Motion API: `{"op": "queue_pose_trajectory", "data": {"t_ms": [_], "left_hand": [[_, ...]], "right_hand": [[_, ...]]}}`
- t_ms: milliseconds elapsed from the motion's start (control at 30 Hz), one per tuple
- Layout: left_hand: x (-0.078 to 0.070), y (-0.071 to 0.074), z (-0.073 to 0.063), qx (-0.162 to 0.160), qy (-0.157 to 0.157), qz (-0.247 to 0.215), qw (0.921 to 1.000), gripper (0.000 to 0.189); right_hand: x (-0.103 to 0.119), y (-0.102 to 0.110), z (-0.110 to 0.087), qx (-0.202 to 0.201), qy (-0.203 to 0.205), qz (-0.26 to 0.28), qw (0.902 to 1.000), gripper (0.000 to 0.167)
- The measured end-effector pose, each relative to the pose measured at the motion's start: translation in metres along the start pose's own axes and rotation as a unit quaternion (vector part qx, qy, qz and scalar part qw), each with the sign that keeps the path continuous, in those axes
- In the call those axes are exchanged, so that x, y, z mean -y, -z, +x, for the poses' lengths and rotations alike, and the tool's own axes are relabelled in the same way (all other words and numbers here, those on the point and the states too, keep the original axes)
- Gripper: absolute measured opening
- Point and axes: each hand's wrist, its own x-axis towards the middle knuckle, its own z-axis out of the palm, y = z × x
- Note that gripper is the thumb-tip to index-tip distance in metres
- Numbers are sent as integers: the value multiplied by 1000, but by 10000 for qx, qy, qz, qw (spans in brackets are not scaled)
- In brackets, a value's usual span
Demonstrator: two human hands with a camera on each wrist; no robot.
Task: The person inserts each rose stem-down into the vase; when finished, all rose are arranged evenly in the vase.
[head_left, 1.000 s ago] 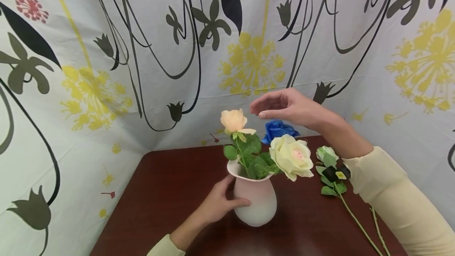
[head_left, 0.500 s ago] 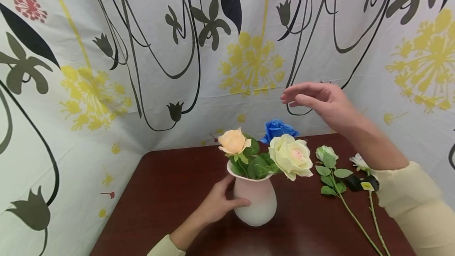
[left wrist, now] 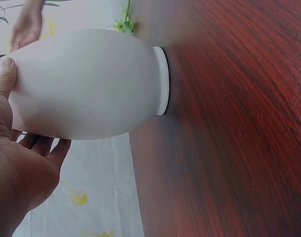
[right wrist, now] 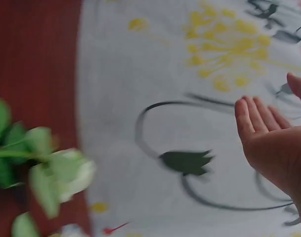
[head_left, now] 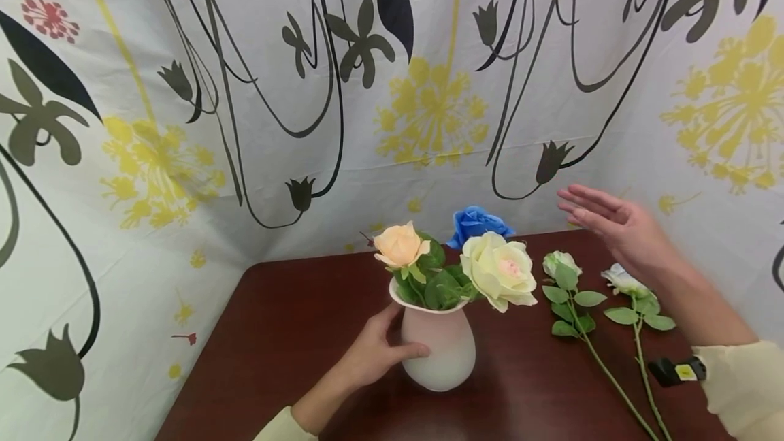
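A pale vase (head_left: 438, 352) stands upright on the table, its left side gripped by my left hand (head_left: 380, 349), thumb across the front. In the left wrist view the fingers curve round the vase (left wrist: 91, 84) near its neck, and its foot rests on the wood. A peach rose (head_left: 401, 245), a blue rose (head_left: 478, 224) and a large cream rose (head_left: 499, 271) rise from the vase's mouth with green leaves. My right hand (head_left: 618, 226) hovers in the air above the loose roses, fingers extended, holding nothing; the right wrist view shows the hand (right wrist: 274, 138) with its palm visible.
On the right of the dark wooden table (head_left: 294, 332) lie a greenish-white rose (head_left: 561, 265) and a white rose (head_left: 625, 281), stems toward the front edge. A printed floral cloth (head_left: 257, 155) hangs behind and at both sides.
My right hand has moved right, away from the vase, and is now lower, over the loose roses. The peach rose has dropped lower in the vase. My left hand has stayed on the vase.
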Motion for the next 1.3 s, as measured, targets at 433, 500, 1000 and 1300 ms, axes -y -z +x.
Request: {"op": "queue_pose_trajectory", "data": {"t_ms": [433,500,1000,1300], "left_hand": [[-1,0,1,-29,116,-32,9999,86],[-2,0,0,-29,128,-36,9999,86],[-3,1,2,-2,81,-66,9999,86],[-1,0,0,19,67,-149,9999,85]], "right_hand": [[-80,30,-55,-711,-2568,-2763,9234,75],[-86,28,-60,-698,-2649,-3267,9045,70],[-116,21,-66,-748,-2296,-4378,8660,45],[-130,21,-66,-821,-2307,-4401,8639,44]]}}
